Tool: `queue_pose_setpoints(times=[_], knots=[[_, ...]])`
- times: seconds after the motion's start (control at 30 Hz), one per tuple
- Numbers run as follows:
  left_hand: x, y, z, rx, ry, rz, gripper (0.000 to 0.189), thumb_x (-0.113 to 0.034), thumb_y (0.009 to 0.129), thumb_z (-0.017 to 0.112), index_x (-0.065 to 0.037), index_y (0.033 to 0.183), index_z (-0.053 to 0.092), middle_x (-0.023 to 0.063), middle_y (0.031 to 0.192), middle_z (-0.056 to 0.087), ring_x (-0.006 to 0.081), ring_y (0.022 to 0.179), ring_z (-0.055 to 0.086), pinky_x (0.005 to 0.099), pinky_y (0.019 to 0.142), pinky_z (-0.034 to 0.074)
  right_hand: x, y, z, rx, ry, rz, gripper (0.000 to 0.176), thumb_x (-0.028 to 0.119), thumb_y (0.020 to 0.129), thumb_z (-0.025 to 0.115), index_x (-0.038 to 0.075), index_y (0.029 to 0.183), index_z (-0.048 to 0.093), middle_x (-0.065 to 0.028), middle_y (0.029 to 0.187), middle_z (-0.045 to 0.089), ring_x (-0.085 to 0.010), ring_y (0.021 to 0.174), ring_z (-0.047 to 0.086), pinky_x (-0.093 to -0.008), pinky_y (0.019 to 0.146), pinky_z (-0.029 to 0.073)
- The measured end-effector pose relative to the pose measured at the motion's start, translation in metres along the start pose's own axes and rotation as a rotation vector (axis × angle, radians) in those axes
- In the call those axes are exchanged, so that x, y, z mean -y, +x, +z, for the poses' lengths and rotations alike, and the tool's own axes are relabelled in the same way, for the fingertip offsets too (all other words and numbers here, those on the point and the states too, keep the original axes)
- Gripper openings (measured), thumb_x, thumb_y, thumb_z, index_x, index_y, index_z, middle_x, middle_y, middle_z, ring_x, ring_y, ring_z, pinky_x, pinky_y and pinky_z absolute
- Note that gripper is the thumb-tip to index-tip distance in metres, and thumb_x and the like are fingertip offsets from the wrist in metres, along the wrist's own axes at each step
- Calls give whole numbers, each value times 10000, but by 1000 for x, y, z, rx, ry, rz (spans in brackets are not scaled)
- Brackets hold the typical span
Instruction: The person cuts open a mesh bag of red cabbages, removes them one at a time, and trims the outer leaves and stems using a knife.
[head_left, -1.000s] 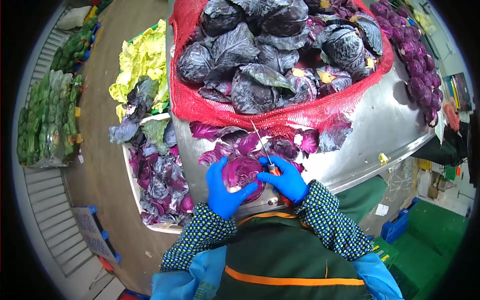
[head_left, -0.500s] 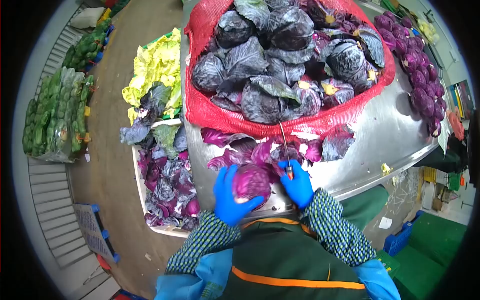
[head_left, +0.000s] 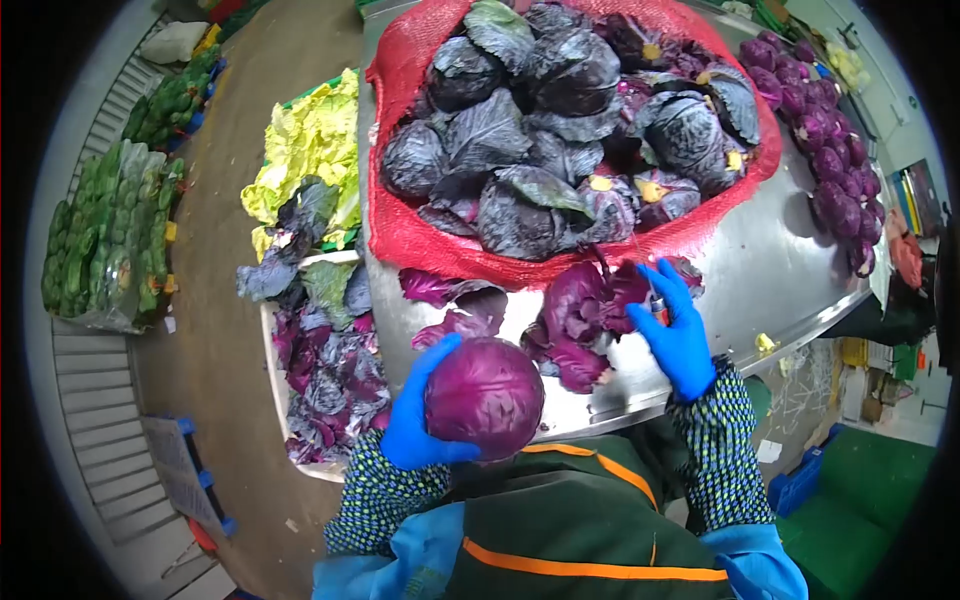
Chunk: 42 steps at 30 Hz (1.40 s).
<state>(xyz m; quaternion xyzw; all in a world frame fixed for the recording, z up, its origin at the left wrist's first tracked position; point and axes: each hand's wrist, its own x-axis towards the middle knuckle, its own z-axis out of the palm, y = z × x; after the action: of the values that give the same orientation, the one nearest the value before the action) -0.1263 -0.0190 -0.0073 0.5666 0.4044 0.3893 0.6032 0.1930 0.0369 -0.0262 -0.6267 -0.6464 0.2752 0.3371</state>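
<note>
A smooth purple cabbage (head_left: 485, 398) rests in my blue-gloved left hand (head_left: 415, 420), whose fingers curve round its left side. My right hand (head_left: 675, 330), gloved the same way, is over the loose leaves to the right, closed on the red-and-grey handle of a knife (head_left: 659, 311); the blade is hard to make out. Loose purple leaves (head_left: 577, 305) lie on the metal table (head_left: 615, 400) between the hands and a red mesh bag (head_left: 400, 225). Dark, leafy cabbages (head_left: 520, 215) fill the open bag.
Trimmed purple cabbages (head_left: 835, 165) line the table's right side. Left of the table stand a white crate (head_left: 280, 400) of purple leaves and a crate with yellow-green leaves (head_left: 315, 140). Bagged green vegetables (head_left: 110, 225) are at the far left. Blue and green crates (head_left: 850, 490) stand lower right.
My right hand has moved right and up with the knife, away from the cabbage. Leaves have shifted right on the table, and the cabbage now shows a smooth, whole surface in my left hand.
</note>
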Motion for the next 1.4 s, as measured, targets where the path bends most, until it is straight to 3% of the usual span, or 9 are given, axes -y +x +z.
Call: queue_pose_setpoints(times=[0.07, 0.27, 0.37, 0.73, 0.97, 1.07, 1.13, 1.2, 1.4], knots=[[2, 12, 12, 25, -163, -54, 1024, -327, 630, 811, -27, 1406, 214, 160, 1398, 324, 265, 1295, 338, 399, 1081, 269, 74, -3, -6, 276, 845, 329, 707, 128, 721, 755, 96, 1339, 413, -179, 1399, 350, -282, 1319, 309, -386, 1050, 298], [8, 45, 49, -130, -1485, -315, 713, -558, 883, 417, -130, 1418, 219, 151, 1440, 274, 346, 1317, 290, 563, 1050, 282, 82, -28, 21, 185, 263, -255, 548, 123, 727, 747, 59, 1213, 502, -168, 1268, 477, -284, 1148, 504, -368, 931, 426], [11, 47, 54, -236, -1470, -295, 691, -547, 876, 458, -164, 1409, 245, 155, 1434, 282, 362, 1301, 310, 589, 1031, 296, 86, -42, 4, 462, 772, 399, 418, 93, 730, 735, 19, 1090, 538, -125, 1096, 548, -257, 960, 571, -347, 826, 465], [-20, 66, 79, -818, -588, 148, 666, -182, 837, 596, -31, 1379, 240, 162, 1327, 369, 289, 1208, 415, 424, 996, 384, 109, -21, 42, -42, 437, 59, 366, 56, 721, 702, 20, 1034, 514, -103, 901, 534, -187, 769, 563, -293, 648, 471], [-1, 47, 36, -299, -1625, -377, 702, -573, 833, 489, -219, 1392, 253, 141, 1412, 288, 386, 1254, 351, 651, 961, 336, 58, 1, -33, 87, 1393, 874, 288, 24, 764, 590, 79, 1034, 508, -27, 720, 534, -146, 472, 526, -243, 426, 457], [25, 36, 47, -284, -1131, -394, 718, -625, 837, 413, -229, 1405, 223, 132, 1428, 269, 401, 1271, 325, 657, 976, 313, -9, 10, -45, 186, 493, 683, 311, 28, 755, 632, 103, 1051, 572, -32, 845, 557, -121, 632, 548, -257, 461, 479], [18, 34, 47, -54, -879, 63, 723, -584, 841, 463, -210, 1411, 222, 131, 1429, 276, 377, 1287, 317, 619, 1012, 299, -12, -3, -31, -96, -288, -90, 323, 7, 773, 631, 79, 1085, 584, -52, 962, 554, -132, 726, 565, -264, 556, 513], [14, 37, 51, -385, -1372, -222, 735, -550, 840, 492, -178, 1414, 222, 126, 1427, 293, 354, 1297, 316, 572, 1039, 294, 67, -4, -14, 204, 826, 613, 499, 92, 773, 691, 40, 1233, 504, -117, 1222, 490, -237, 1019, 562, -320, 864, 479], [-1, 32, 47, -346, -745, -10, 695, -433, 872, 536, -80, 1401, 255, 147, 1426, 310, 336, 1313, 298, 511, 1085, 249, 120, 1, 7, 182, 274, -217, 547, -5, 699, 691, 29, 1216, 515, -99, 1197, 525, -216, 1124, 503, -346, 945, 411]])
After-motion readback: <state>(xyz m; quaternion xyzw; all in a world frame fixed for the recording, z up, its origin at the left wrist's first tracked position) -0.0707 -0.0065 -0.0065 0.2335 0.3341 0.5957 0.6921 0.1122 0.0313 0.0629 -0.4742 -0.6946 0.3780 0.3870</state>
